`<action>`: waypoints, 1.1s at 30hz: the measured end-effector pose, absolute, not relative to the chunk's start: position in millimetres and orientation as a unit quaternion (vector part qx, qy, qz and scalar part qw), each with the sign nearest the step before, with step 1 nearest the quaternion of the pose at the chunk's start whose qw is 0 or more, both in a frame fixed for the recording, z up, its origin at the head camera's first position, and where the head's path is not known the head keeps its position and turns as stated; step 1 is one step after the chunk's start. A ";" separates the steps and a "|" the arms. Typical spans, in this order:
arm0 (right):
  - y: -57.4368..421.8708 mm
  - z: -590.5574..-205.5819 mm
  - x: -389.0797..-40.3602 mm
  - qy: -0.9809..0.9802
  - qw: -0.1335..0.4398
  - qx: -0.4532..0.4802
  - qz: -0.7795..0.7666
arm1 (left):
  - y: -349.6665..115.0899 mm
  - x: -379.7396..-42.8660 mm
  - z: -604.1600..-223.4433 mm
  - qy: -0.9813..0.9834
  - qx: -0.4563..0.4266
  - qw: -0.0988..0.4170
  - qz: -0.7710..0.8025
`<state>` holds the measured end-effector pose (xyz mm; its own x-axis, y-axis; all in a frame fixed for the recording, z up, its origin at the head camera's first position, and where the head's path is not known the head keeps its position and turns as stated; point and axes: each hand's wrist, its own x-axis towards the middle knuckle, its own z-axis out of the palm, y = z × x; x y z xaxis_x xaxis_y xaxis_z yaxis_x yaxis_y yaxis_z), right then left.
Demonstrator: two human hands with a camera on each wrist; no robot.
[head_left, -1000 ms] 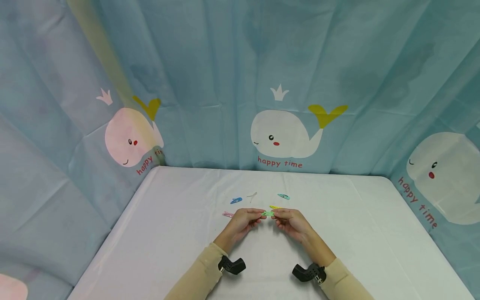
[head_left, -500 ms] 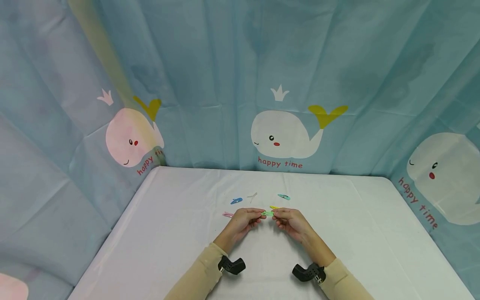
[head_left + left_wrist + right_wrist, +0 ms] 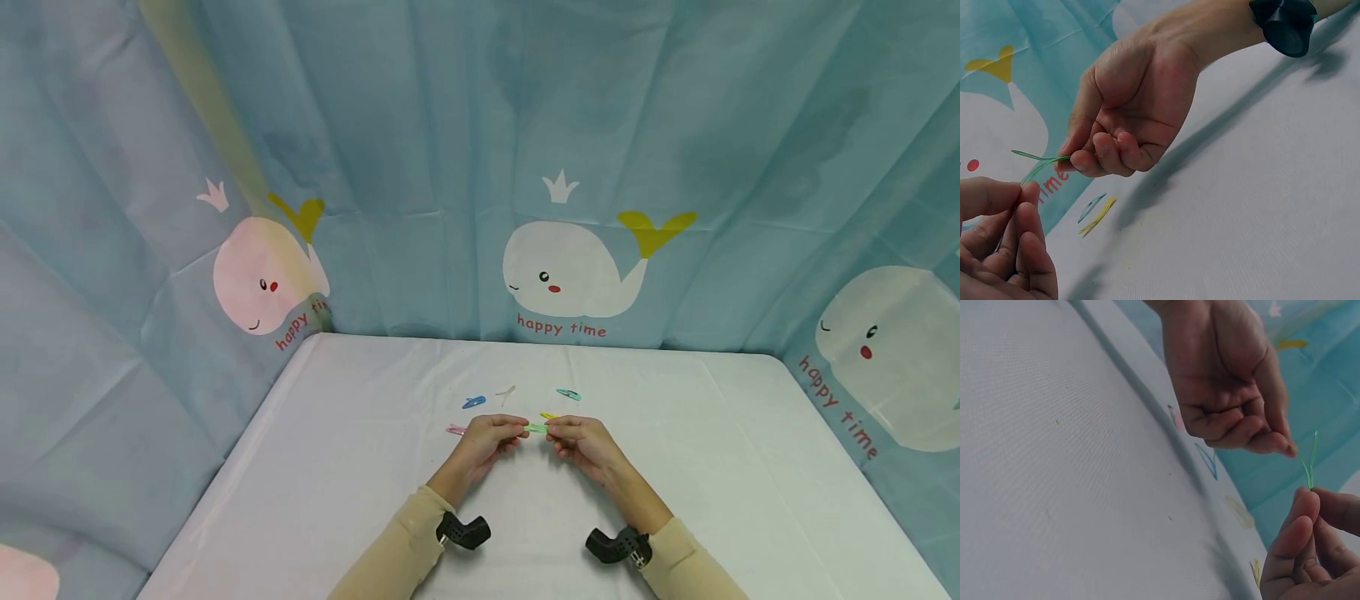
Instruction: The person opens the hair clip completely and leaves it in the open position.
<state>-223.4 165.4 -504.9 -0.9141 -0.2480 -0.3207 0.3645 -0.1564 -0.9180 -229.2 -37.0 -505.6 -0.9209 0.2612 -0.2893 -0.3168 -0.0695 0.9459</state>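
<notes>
- Since only fingertips [image 3: 555, 423] hold the green clip [image 3: 536, 427], a loose pinch could drop it; the head view has it between left hand [image 3: 487, 442] and right hand [image 3: 585, 446], nearer than the yellow clip [image 3: 549, 415].
- Left wrist view: overpulling might bend it; right hand pinches its joined end.
- Right wrist view: left hand pinches one prong [image 3: 1304, 469], palm showing, fingers curled.

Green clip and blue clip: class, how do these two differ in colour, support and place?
Colour: the green clip is bright green, the blue clip blue.
Support: the green clip is pinched by the left hand and right hand above the table; the blue clip lies on it.
Place: the blue clip is farther back than the green clip.
Shared: both are slim and look V-shaped in the right wrist view.
</notes>
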 end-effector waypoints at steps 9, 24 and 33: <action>162.7 -505.3 -227.8 0.652 0.187 0.034 -0.734 | -37.4 -230.9 -506.7 0.719 -0.004 0.129 0.682; 146.7 -502.6 -241.9 0.697 0.165 0.026 -0.697 | -50.8 -239.1 -501.0 0.835 0.056 0.020 0.548; 130.2 -503.8 -251.5 0.724 0.143 0.030 -0.674 | -57.8 -243.3 -500.6 0.871 0.054 -0.033 0.487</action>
<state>-251.5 130.2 -503.8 -0.9572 -0.1491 -0.2480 0.2369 0.0886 -0.9675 -243.3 -57.8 -500.6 -0.9919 0.0622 0.1111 0.1273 0.5194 0.8450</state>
